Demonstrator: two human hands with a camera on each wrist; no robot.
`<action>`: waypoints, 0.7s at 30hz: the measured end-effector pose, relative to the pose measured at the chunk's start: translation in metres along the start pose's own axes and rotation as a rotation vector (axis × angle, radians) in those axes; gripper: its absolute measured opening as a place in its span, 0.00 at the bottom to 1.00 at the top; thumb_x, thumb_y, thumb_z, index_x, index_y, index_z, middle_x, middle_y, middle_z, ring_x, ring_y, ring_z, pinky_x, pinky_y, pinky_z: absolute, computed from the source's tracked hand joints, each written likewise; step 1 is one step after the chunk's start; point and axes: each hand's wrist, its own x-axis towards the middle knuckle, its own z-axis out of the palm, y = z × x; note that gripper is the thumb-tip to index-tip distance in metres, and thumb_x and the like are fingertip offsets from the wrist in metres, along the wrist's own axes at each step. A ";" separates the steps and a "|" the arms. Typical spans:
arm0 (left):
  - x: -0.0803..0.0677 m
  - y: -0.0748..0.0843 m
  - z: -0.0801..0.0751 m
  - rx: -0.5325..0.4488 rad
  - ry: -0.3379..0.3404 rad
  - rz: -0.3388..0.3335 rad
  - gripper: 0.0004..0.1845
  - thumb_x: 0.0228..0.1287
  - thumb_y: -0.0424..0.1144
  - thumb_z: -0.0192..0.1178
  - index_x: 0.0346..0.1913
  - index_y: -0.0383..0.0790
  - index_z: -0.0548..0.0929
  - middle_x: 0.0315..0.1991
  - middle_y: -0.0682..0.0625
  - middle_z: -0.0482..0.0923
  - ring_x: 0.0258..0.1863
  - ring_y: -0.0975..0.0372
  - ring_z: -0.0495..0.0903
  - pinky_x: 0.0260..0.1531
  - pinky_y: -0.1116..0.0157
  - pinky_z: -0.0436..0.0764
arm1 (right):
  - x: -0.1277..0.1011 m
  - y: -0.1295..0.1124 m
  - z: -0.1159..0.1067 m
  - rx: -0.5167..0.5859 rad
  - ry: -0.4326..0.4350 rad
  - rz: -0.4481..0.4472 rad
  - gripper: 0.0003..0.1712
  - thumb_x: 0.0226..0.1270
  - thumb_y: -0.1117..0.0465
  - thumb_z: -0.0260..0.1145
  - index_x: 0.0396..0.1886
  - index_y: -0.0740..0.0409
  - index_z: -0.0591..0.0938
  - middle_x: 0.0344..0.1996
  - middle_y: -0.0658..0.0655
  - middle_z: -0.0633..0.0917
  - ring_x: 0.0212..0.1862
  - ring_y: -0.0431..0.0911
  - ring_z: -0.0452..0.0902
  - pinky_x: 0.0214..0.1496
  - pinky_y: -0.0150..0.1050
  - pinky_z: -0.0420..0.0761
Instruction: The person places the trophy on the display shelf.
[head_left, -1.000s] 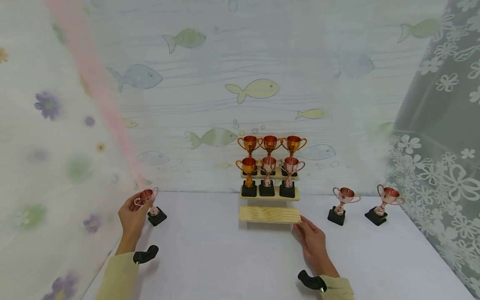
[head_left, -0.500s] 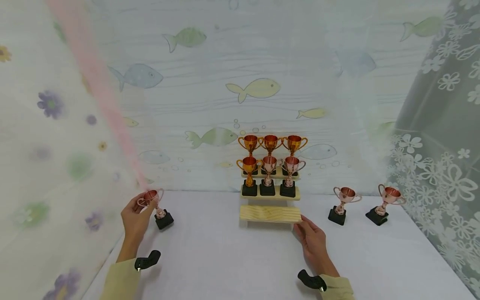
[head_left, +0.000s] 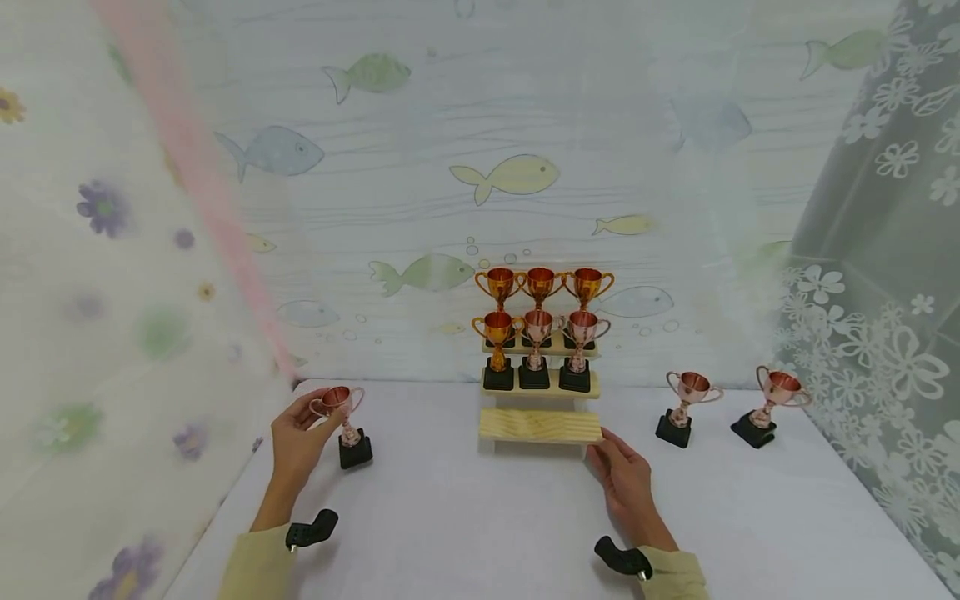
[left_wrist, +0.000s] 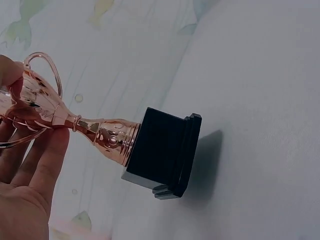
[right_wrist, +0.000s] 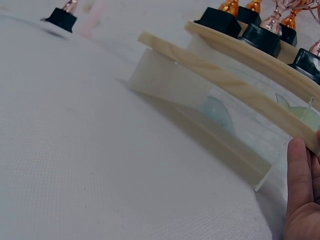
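Observation:
My left hand (head_left: 298, 442) grips a rose-gold trophy (left_wrist: 45, 102) by its cup; its black base (left_wrist: 162, 150) hangs just above the white table, casting a shadow. My right hand (head_left: 626, 483) holds the right end of the lowest wooden plank (head_left: 540, 426) of a stepped display shelf, fingers and thumb at its corner. That plank bears nothing. On the middle step stand one gold trophy (head_left: 498, 337) and two rose-gold ones, such as the rightmost trophy (head_left: 582, 333). Three gold trophies, including the top right trophy (head_left: 588, 285), stand on the top step.
Two rose-gold trophies, a nearer one (head_left: 686, 400) and one farther right (head_left: 772, 404), stand on the table (head_left: 450, 517) right of the shelf. A fish-print curtain (head_left: 420, 208) hangs behind, and a flowered cloth (head_left: 112, 333) borders the left side.
My left hand has moved right and slightly nearer with the trophy, bringing it closer to the shelf. The right hand stays at the plank's end.

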 end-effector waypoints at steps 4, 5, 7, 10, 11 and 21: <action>-0.007 0.006 0.015 -0.005 -0.083 0.069 0.23 0.59 0.33 0.75 0.57 0.32 0.83 0.35 0.55 0.80 0.35 0.70 0.80 0.38 0.78 0.83 | -0.001 -0.001 0.000 0.001 0.005 0.003 0.32 0.77 0.66 0.56 0.77 0.65 0.62 0.43 0.44 0.84 0.48 0.33 0.84 0.61 0.30 0.80; -0.009 0.008 0.019 -0.012 -0.105 0.081 0.23 0.59 0.33 0.75 0.57 0.31 0.83 0.35 0.54 0.79 0.36 0.69 0.80 0.39 0.78 0.83 | -0.001 -0.001 0.001 0.002 0.006 0.003 0.31 0.78 0.66 0.56 0.77 0.65 0.63 0.43 0.43 0.84 0.47 0.33 0.84 0.60 0.30 0.80; -0.013 0.013 0.027 -0.031 -0.143 0.108 0.23 0.59 0.31 0.74 0.57 0.31 0.82 0.35 0.52 0.79 0.35 0.69 0.80 0.40 0.76 0.85 | -0.002 -0.001 0.001 0.001 0.008 -0.002 0.32 0.78 0.66 0.56 0.77 0.66 0.62 0.42 0.43 0.84 0.47 0.33 0.84 0.60 0.30 0.81; -0.018 0.020 0.040 -0.066 -0.201 0.144 0.23 0.59 0.29 0.73 0.57 0.29 0.82 0.36 0.51 0.81 0.35 0.68 0.81 0.40 0.74 0.86 | -0.003 -0.001 0.002 -0.005 0.011 -0.006 0.31 0.78 0.67 0.55 0.77 0.67 0.62 0.42 0.43 0.84 0.46 0.33 0.83 0.59 0.29 0.81; -0.019 0.023 0.045 -0.078 -0.221 0.159 0.23 0.59 0.28 0.73 0.57 0.28 0.82 0.36 0.51 0.81 0.35 0.68 0.81 0.40 0.73 0.86 | -0.004 -0.001 0.002 -0.010 0.012 -0.006 0.31 0.78 0.66 0.55 0.77 0.67 0.62 0.43 0.44 0.83 0.46 0.33 0.83 0.59 0.29 0.81; -0.032 0.047 0.090 -0.175 -0.347 0.204 0.23 0.56 0.23 0.72 0.56 0.28 0.82 0.40 0.44 0.83 0.38 0.66 0.81 0.41 0.70 0.87 | -0.002 -0.001 0.002 -0.037 0.004 0.000 0.31 0.79 0.65 0.54 0.78 0.64 0.62 0.60 0.53 0.76 0.49 0.32 0.82 0.62 0.30 0.79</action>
